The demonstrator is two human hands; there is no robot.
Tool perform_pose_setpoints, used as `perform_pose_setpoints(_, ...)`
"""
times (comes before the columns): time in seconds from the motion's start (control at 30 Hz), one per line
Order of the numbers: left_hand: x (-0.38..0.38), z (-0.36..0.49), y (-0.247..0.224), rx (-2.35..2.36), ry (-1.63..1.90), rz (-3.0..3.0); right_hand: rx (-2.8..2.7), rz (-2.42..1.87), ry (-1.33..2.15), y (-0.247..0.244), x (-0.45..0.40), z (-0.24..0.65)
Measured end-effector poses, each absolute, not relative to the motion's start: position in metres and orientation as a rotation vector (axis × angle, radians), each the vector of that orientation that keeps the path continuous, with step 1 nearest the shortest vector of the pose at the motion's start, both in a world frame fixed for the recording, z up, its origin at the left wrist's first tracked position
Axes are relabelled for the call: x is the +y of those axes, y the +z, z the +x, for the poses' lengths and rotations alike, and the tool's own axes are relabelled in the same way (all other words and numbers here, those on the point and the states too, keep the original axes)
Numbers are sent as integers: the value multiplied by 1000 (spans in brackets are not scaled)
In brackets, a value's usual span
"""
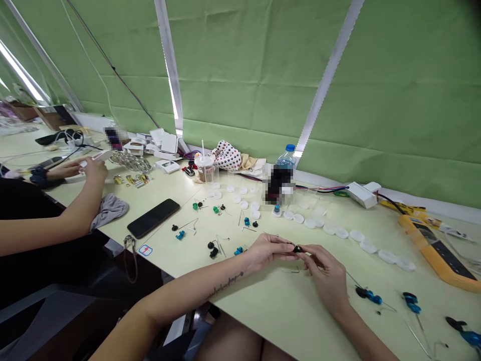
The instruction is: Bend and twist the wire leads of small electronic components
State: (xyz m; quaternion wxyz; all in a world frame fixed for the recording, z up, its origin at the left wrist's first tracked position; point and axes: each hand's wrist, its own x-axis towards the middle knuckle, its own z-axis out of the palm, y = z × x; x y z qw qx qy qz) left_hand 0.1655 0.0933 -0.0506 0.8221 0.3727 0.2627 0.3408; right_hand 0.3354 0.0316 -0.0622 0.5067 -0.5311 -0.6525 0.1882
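Note:
My left hand [267,248] and my right hand [326,271] meet over the table, fingertips closed on a small black part [297,248]. Its exact kind is too small to make out, and the fingers cover much of it. Just below them lies a thin L-shaped metal rod [291,271]. Close to my left wrist is a small blue piece [239,250], with a black piece [214,252] further left. To the right of my right hand is a blue piece [374,298] beside a black disc-like part [361,292] and thin metal rods.
White round lids [341,232] run in a line behind my hands. A phone [154,218], a drink cup [206,169], a bottle [286,157] and a yellow meter [438,255] stand or lie around. At left, a co-worker's hand [93,170] holds a white object.

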Motion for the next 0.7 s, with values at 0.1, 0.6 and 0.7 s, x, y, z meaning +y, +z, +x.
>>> perform_pose_setpoints(0.1, 93, 166, -50, 560, 727, 794, -1565, -1281, 467, -62, 32, 336)
perform_pose_setpoints(0.6, 94, 166, -55, 532, 722, 803, -1543, -1304, 510, -64, 33, 336)
perform_pose_setpoints(0.7, 94, 166, -55, 536, 723, 797, -1537, -1307, 530, -63, 33, 335)
